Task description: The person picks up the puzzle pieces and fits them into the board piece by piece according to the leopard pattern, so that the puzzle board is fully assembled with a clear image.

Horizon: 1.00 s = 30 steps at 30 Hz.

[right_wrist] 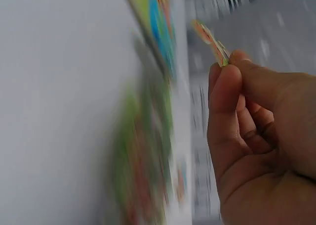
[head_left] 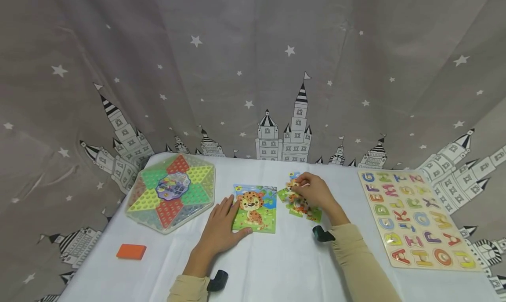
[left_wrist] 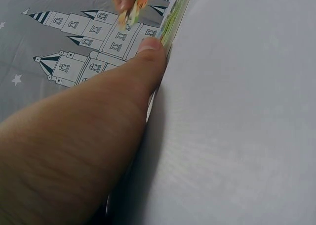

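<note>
A square jigsaw picture (head_left: pixel 262 216) of a spotted cub lies on the table in front of me. My left hand (head_left: pixel 221 229) rests at its left side, fingers stretched out and thumb along its lower edge. In the left wrist view the thumb (left_wrist: pixel 150 47) touches that edge. Right of the picture, my right hand (head_left: pixel 318 194) is over a loose heap of puzzle pieces (head_left: pixel 300 209). It pinches one small puzzle piece (right_wrist: pixel 212 42) between thumb and index finger, held up off the table. The heap looks blurred in the right wrist view.
A Chinese checkers board (head_left: pixel 170 194) in a clear octagonal case lies at the left. Nearer me is an orange block (head_left: pixel 131 251). A wooden alphabet board (head_left: pixel 419 218) lies at the right. Behind the white table (head_left: pixel 284 267) hangs a grey castle-print curtain (head_left: pixel 221 95).
</note>
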{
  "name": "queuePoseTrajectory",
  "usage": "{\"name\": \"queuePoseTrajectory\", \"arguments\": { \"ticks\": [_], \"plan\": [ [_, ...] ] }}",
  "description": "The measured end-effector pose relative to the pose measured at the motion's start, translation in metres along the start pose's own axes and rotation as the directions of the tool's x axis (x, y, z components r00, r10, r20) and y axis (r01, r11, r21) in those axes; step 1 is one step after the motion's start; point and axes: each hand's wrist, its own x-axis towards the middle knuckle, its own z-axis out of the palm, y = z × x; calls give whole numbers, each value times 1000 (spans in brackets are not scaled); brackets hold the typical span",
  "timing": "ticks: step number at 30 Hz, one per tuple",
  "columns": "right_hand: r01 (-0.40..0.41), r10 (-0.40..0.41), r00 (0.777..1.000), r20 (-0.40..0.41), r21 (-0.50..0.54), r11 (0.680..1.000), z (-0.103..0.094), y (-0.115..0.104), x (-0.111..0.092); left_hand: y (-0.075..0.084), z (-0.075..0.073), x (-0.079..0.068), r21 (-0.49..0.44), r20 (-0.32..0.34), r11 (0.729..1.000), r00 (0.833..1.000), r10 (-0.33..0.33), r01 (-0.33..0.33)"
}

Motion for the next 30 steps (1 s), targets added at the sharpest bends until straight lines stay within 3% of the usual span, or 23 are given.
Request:
{"name": "queuePoseTrajectory", "arguments": {
  "ticks": [5,10,20,30],
  "plan": [
    [80,-88,991,96,86,993,56,-40,-9,0,1,0,-4,9,1000,1000,-3,3],
    [57,-63,996,70,87,995,90,-59,-9,0,2,1,-3,13,1000,1000,-2,2],
    [7,-7,1000,26,-8,1000,104,-66,-8,-2,-1,-2,0,10,1000,1000,4,-4],
    [42,-46,999,-25,-127,991,111,-71,-10,-2,0,-1,4,-4,1000,1000,24,-24]
  ]
}}
